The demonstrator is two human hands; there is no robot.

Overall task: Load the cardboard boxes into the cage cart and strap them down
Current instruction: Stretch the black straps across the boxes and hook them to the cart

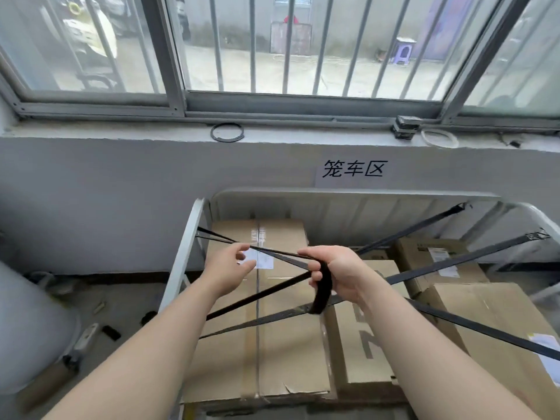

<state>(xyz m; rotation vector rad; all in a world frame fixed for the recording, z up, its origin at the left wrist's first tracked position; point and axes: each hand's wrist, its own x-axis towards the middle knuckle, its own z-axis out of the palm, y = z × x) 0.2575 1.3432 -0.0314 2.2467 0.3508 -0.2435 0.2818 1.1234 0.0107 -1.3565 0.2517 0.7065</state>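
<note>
Under the barred window (272, 56), hard against the grey wall (106, 192), sits the cage cart (188, 237) w/ its pale tube frame. It holds the cardboard boxes (272, 344): a tall one at left w/ a white label (262, 259) on top, a narrower middle box (363, 344) just beside it, & two more at right, one in front (485, 322) & one behind (424, 253).

Above the seam btwn the tall & middle boxes, the right hand (339, 274) has its fingers curled round a black strap (321, 286). The strap wraps over the fingers & a short end hangs below the hand. From there, runs of strap go up-left to the cart's left rail, down-left behind the left forearm, & out right toward a buckle (539, 236) on the right rail. Two further straps (485, 331) cross over the boxes, one of them low & one from the back right corner.

Over the tall box, the left hand (233, 268) is loose, fingers nearly straight. Its index tip touches the upper-left run & it grips nothing.

On the wall above the cart is a paper sign (353, 169) w/ three printed characters. On the sill lie a dark ring (226, 132), a small dark block (407, 127) & a pale ring (439, 138). A grey drum (30, 328) stands on the floor at far left.
</note>
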